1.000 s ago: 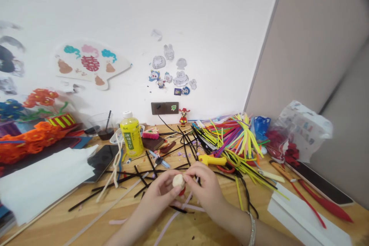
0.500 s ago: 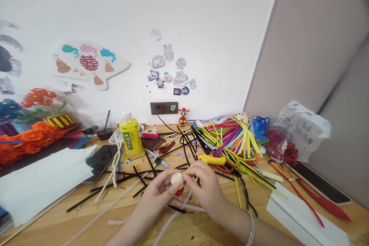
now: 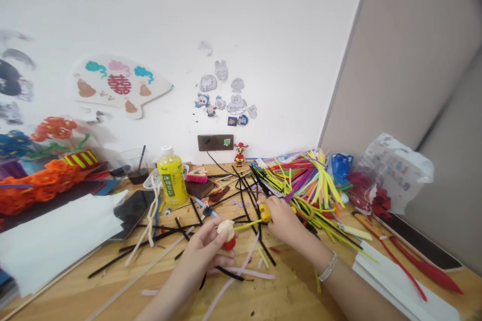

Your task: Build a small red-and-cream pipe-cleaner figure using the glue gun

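My left hand (image 3: 205, 247) holds a small handmade piece between thumb and fingers. It has a cream, round top (image 3: 226, 229) and a red part (image 3: 229, 244) below. A yellow fuzzy stem (image 3: 248, 224) sticks out from its right side. My right hand (image 3: 281, 218) is closed round a yellow plastic tool (image 3: 265, 212) on the table; the fingers cover most of it, so its kind is unclear. Under and around the hands lie black stems (image 3: 266, 248) and pale purple stems (image 3: 258, 274).
A yellow drink bottle (image 3: 172, 178) stands behind my left hand. A heap of coloured stems (image 3: 301, 178) spreads behind my right hand. A small red figure (image 3: 239, 154) stands by the wall. White paper (image 3: 56, 241) and a dark phone (image 3: 133, 210) lie left; folded paper (image 3: 399, 286) lies right.
My right hand has left the cream-topped piece and moved right and away from me onto the yellow tool. The left hand has kept the piece and shifted slightly left.
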